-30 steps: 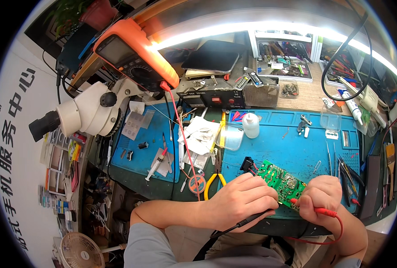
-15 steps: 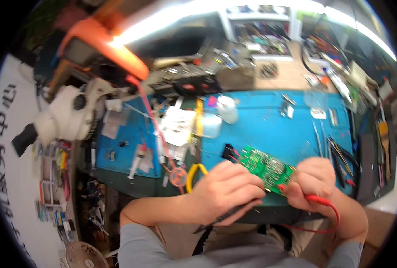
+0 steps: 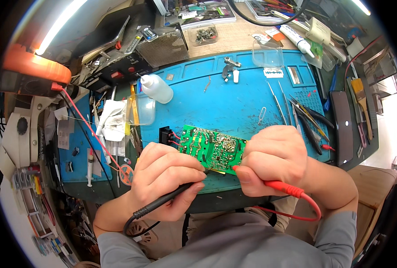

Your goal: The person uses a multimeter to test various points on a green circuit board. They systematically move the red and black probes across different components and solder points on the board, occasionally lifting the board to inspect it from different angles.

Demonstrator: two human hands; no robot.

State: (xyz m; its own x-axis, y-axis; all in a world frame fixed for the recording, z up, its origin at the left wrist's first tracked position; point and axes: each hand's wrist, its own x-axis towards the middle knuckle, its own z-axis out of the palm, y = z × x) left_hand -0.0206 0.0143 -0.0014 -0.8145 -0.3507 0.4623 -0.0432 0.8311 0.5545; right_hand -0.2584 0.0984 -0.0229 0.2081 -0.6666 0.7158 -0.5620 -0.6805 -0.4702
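Observation:
A green circuit board (image 3: 216, 147) is held solder side up over the near edge of the blue mat. Its left edge is by my left hand (image 3: 160, 178), whose fingers are closed around a black test probe (image 3: 165, 199) with its tip end toward the board's lower edge. My right hand (image 3: 272, 154) is closed on the board's right end and on a red test probe (image 3: 285, 187); the red tip shows at the board's lower right corner. Red wires join the board to a small black socket (image 3: 165, 135) at its left. Exact tip contact is too small to tell.
An orange multimeter (image 3: 37, 69) with a red lead stands at the far left. A white squeeze bottle (image 3: 157, 88) and clear box (image 3: 141, 109) sit left on the mat (image 3: 198, 102). Tweezers (image 3: 276, 102), pliers (image 3: 310, 131) and a dark phone (image 3: 343, 127) lie right.
My view has swung to the right and steadied, so the bench sits farther left in the picture. Both hands still hold the probes at the board.

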